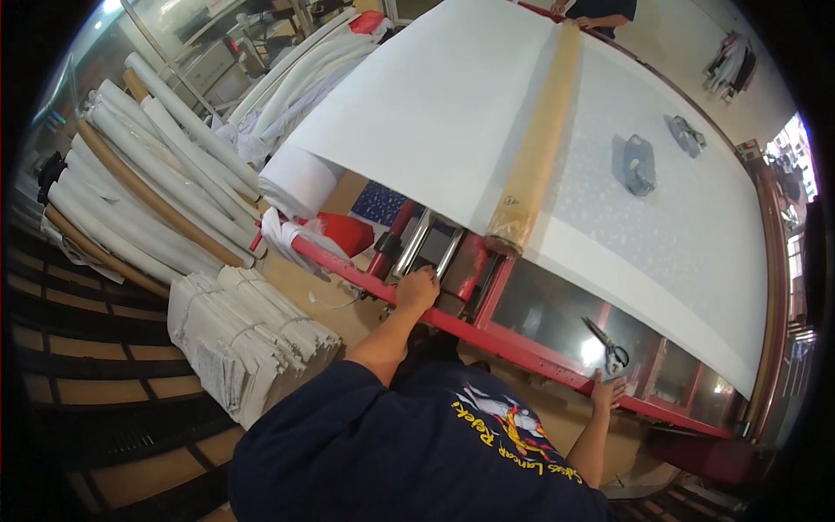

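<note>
My left hand (417, 290) is closed at the red rail of a large table frame (531, 354), beside two shiny metal rollers (413, 246); what its fingers hold is hidden. My right hand (609, 393) lies with fingers stretched on the same rail farther right. Just beyond it, black-handled scissors (614, 355) rest on the glass tabletop (557, 317). White sheet material (435, 104) covers most of the table and comes off a thick white roll (300, 181) at the left. Across the sheet lies a long tan tube (539, 139), its near end wrapped in clear tape.
Two tape dispensers (639, 165) sit on the sheet at right. A co-worker's hands (587, 22) are at the tube's far end. Long wrapped rolls (156, 165) lean at left, above a tied stack of folded white material (243, 335). A red bundle (346, 233) hangs below the white roll.
</note>
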A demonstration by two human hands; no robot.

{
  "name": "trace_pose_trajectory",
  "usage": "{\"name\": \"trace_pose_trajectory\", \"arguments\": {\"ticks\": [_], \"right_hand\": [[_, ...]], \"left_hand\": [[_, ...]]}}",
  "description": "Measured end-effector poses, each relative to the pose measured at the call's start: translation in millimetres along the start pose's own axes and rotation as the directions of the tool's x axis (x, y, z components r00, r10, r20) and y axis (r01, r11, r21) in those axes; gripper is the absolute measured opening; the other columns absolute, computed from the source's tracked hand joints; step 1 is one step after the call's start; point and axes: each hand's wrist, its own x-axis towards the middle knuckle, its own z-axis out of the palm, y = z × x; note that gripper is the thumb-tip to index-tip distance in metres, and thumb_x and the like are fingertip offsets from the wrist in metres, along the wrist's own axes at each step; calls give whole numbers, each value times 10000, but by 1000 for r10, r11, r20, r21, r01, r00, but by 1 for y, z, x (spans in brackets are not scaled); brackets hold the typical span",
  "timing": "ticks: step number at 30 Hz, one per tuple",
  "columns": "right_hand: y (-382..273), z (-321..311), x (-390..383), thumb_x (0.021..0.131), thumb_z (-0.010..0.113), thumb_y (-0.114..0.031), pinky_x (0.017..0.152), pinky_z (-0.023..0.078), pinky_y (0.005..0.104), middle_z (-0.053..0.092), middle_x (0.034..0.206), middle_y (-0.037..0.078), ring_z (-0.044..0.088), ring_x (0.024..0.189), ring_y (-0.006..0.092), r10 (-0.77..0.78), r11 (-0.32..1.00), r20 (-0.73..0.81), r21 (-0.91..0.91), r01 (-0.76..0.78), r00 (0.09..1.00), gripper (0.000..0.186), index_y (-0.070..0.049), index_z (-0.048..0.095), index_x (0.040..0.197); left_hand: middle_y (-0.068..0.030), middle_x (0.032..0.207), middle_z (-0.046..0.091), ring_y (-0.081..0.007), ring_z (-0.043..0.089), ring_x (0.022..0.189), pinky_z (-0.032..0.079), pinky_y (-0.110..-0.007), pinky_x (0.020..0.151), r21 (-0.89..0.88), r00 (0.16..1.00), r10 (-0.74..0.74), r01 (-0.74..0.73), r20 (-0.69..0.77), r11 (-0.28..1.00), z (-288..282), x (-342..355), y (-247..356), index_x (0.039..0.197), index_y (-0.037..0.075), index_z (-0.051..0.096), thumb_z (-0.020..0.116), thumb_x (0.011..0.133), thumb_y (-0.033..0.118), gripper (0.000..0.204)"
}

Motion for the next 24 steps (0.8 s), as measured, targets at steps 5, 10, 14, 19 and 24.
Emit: {"name": "trace_pose_trajectory", "arguments": {"ticks": [5,10,14,19,24], "right_hand": [[16,21,-9,964,473,-663,1255,26,478,37,1676,238,-22,1554,392,-95,995,-115,-8,95,989,1015,11,59,1601],[-13,37,-60,982,531,-571,1233,174,513,171,1620,329,158,1517,452,-182,983,-96,-16,182,978,938,109,208,1541],[-74,85,-133,1005,513,-547,1222,193,534,168,1575,410,135,1482,549,-290,954,-108,42,295,951,914,154,216,1510],[-150,121,-195,1019,437,-592,1234,147,527,44,1592,418,-29,1494,563,-430,882,81,-178,437,899,936,119,130,1546],[-209,98,-259,985,450,-654,1244,143,472,55,1605,397,-15,1521,504,-333,929,124,-129,348,935,1008,107,118,1557]], "left_hand": [[-120,1092,736,-358,714,914,584,-444,821,-192,990,25,3,140,981,-19,0,7,1058,129,760,599,923,263,249],[-102,1214,711,-279,704,1043,546,-387,911,-553,954,301,-255,-7,793,-63,44,-39,1115,119,755,659,923,151,217],[-126,1113,728,-322,669,1081,485,-466,1001,-275,853,362,-475,-376,836,-188,162,-113,1104,50,737,671,892,107,229],[-161,1415,572,-396,498,1323,357,-570,1105,185,822,206,-125,-531,975,-267,281,-249,1362,127,612,659,923,402,521],[-142,1592,374,-392,354,1447,260,-610,1162,139,980,-145,163,-133,977,-264,302,-290,1537,189,418,563,867,725,870]]}}
